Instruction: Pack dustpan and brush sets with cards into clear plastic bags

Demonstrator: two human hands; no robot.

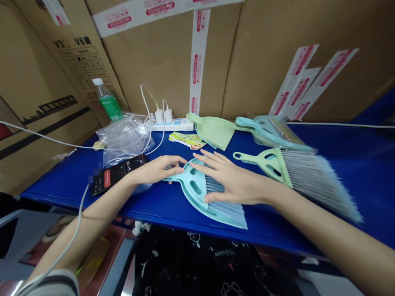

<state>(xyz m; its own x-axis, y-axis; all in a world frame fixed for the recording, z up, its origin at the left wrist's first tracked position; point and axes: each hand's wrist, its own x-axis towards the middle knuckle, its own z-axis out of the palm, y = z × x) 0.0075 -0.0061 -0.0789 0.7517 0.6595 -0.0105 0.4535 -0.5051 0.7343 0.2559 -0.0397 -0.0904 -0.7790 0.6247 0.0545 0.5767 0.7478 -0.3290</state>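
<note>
A light-blue hand brush [195, 185] with grey-blue bristles lies nested on a light-blue dustpan [203, 211] near the table's front edge. My left hand [162, 168] is closed around the handle end of the set, thumb on top. Whether it grips both handles, I cannot make out. Spread flat across the brush head and bristles is my right hand [226, 179], fingers apart. To the right lies a green hand brush [277, 166] with long grey bristles. Behind are a green dustpan [216, 129] and a bagged light-blue dustpan set [271, 129].
On the blue table [339, 142] lie a phone [119, 174], crumpled clear plastic [126, 133] and printed cards [187, 139]. A power strip [177, 124] with white cables stands against cardboard boxes [160, 53]. A bottle [108, 102] leans at the back left. One cable crosses my left forearm.
</note>
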